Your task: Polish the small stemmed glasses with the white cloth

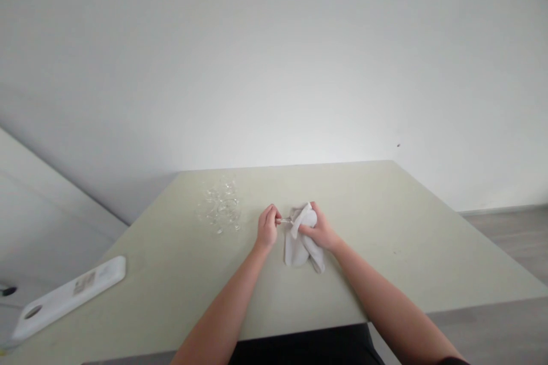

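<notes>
My left hand point(268, 225) pinches the thin clear stem of a stemmed glass point(286, 220), held sideways above the middle of the table. The glass's bowl end is largely hidden inside a white cloth point(297, 251). Closed around that cloth is my right hand point(322, 232), its thumb on the near side. The lower part of the cloth hangs in loose folds toward me. Left of my left hand stands a cluster of several clear glasses point(222, 205); their outlines are faint against the tabletop.
The pale table point(377, 217) reaches back to a plain white wall point(291, 68). A long white object point(103, 275) with an oval hole and a label lies along the left edge. A grey floor point(505, 239) shows at the right.
</notes>
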A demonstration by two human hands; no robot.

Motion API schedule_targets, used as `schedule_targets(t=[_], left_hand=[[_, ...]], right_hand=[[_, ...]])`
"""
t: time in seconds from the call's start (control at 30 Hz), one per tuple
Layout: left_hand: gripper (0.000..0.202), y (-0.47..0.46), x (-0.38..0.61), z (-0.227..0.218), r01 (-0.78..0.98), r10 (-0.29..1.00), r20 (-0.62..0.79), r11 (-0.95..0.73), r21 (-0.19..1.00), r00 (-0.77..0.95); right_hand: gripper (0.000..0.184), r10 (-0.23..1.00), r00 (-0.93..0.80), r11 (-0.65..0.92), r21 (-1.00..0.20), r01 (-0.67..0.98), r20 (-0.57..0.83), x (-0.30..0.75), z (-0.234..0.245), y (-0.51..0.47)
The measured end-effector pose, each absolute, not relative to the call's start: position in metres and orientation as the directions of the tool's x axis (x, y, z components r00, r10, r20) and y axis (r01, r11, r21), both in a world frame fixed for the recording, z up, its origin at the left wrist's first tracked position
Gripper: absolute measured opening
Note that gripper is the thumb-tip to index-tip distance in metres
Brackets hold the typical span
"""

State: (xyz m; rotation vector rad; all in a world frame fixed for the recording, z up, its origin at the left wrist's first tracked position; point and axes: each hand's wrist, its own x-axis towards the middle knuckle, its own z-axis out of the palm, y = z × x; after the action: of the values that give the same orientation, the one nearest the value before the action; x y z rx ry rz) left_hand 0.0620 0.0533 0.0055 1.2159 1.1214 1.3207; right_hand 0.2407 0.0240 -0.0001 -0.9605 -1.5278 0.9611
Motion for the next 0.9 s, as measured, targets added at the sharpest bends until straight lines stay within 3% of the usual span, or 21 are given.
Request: schedule_targets(t=[0.13,0.27,0.33,0.4,0.5,0.57,0.67,0.8,0.9], left_hand=[[0.026,0.065,0.055,0.004,-0.114,0.990,-0.130,0.136,0.984,0.059],[0.022,0.069,0.043,0.007,-0.150,0.963,-0.239,0.257,0.955,0.127],[0.021,0.071,0.039,0.009,-0.181,0.966,-0.231,0.250,0.951,0.116],[0.020,0.072,0.039,0.011,-0.210,0.977,-0.195,0.209,0.955,0.084],[0.021,0.072,0.042,0.011,-0.220,0.992,-0.119,0.123,0.968,0.032],[0.023,0.070,0.045,0.011,-0.199,0.998,-0.061,0.062,0.978,0.011],[0.024,0.063,0.049,0.011,-0.145,0.999,0.022,-0.019,0.989,0.025],[0.030,0.053,0.051,0.011,-0.066,0.986,0.131,-0.124,0.990,0.103],[0.033,0.050,0.051,0.010,0.017,0.956,0.252,-0.257,0.966,0.153]], right_hand=[[0.053,0.808,-0.257,0.587,-0.760,0.280,0.530,0.242,0.003,0.020],[0.058,0.763,-0.338,0.632,-0.747,0.207,0.552,0.240,0.003,0.015],[0.058,0.821,-0.273,0.541,-0.836,0.092,0.502,0.239,0.004,0.015],[0.052,0.909,-0.196,0.352,-0.929,-0.110,0.368,0.238,0.005,0.015],[0.057,0.973,-0.184,0.059,-0.917,-0.394,0.142,0.236,0.006,0.018],[0.053,0.978,-0.196,-0.020,-0.897,-0.441,0.074,0.234,0.005,0.019],[0.052,0.962,-0.269,-0.043,-0.947,-0.319,0.046,0.235,-0.001,0.020],[0.031,0.933,-0.327,0.132,-0.988,-0.080,0.151,0.240,-0.012,0.023],[0.026,0.939,-0.284,0.195,-0.981,-0.020,0.192,0.244,-0.017,0.027]])
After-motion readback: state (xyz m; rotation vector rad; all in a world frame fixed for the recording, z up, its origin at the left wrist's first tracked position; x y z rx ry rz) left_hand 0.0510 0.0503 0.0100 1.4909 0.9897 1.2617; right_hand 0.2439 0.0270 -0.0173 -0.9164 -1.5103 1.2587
